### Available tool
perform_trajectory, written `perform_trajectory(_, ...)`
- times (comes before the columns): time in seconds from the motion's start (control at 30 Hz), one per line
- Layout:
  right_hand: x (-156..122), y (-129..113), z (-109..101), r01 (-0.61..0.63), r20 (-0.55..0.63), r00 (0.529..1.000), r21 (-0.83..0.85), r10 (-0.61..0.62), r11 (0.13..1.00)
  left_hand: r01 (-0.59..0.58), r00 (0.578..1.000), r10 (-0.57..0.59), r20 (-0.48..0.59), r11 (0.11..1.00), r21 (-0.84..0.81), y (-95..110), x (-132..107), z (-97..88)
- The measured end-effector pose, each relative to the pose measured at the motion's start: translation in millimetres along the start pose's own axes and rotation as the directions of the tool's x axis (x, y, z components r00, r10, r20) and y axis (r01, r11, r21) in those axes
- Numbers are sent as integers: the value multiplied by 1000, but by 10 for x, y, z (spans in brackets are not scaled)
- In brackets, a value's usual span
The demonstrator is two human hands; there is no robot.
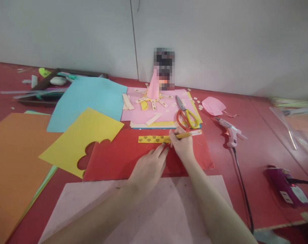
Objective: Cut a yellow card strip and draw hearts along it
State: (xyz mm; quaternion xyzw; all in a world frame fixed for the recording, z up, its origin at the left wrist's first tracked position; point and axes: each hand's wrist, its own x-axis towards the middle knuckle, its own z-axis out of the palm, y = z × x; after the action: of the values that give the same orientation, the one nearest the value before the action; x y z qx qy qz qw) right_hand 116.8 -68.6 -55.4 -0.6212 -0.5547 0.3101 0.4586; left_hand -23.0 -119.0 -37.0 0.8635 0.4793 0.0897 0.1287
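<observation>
My right hand [183, 146] is closed around a gold pen [186, 135] with a clear end, its tip side down at a yellow paper strip [151, 139]. Dark hearts run along the strip, which lies on a red sheet [113, 159]. Fingers outstretched, my left hand [150, 166] rests on the red sheet, fingertips at the strip's lower edge near the pen. Just beyond my right hand lie scissors [186, 114] with one red and one yellow handle loop. A pink paper cone [153, 86] stands among small decorated strips on pink paper [133, 113].
A pink glue gun [230, 132] with a trailing cord lies right, near a purple power box [286, 186]. Blue [90, 101], cut-out yellow [77, 142] and orange sheets [21, 162] spread left. Behind them is a dark tray [39, 101]. A wall [220, 44] bounds the back.
</observation>
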Motion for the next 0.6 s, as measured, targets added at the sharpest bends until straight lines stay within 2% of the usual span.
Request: perform_trajectory(0.6,-7,14,19,46,-57,997,-91,-51,995,-12,999,11,-34,1000,-28,-14,0,16)
